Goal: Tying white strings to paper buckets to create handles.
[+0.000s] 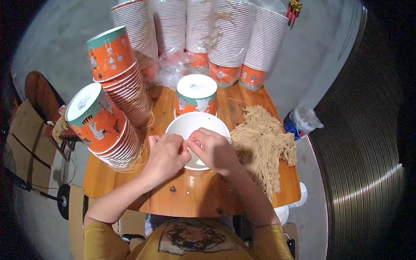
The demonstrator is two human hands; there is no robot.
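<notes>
A white-lined paper bucket (197, 121) stands with its mouth up near the middle of the wooden table (186, 197). My left hand (168, 156) is at its near left rim, fingers curled and pinched together. Over the bucket's right side, my right hand (212, 149) has its thumb and fingertips pressed together close to the left ones. Whatever lies between the fingertips is hidden or too thin to name. Just behind stands an upside-down orange and green paper bucket (197, 100). To the right of my right hand lies a heap of tan cords (262, 149).
Two nested stacks of upside-down orange buckets, a near stack (102, 125) and a farther stack (115, 60), stand at left, with thin cords hanging off them. Tall plastic-wrapped bucket stacks (229, 39) line the back. A lidded pail (301, 121) is beyond the table's right edge.
</notes>
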